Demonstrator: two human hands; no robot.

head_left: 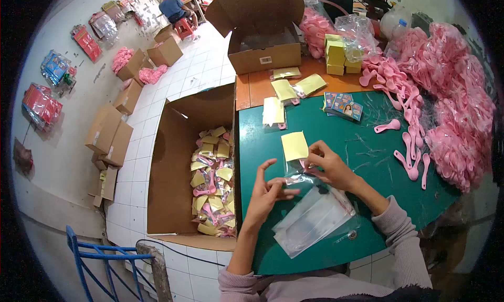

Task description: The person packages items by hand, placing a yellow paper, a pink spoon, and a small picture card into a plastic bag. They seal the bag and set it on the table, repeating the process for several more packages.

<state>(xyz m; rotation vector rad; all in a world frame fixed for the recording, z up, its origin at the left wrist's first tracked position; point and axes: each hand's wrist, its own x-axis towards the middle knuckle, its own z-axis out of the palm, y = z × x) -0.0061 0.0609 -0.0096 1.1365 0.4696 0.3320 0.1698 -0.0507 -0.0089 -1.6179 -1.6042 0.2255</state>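
Observation:
My left hand [266, 193] and my right hand [328, 165] meet over the green table [336, 144], both pinching a small clear plastic bag [297, 172] that holds a yellow card [294, 145] and a pink piece. My left fingers grip the bag's lower end. At the upper end, beside the card, my right fingers hold it. A stack of empty clear bags [313, 218] lies just below my hands.
An open carton [194, 160] of finished yellow-and-pink packs stands left of the table. Loose pink spoons [412, 155] and bagged pink spoons [457, 107] pile up on the right. Finished packs [274, 113], small picture cards [343, 105], yellow card stacks [336, 54] and an open box [262, 39] sit farther back.

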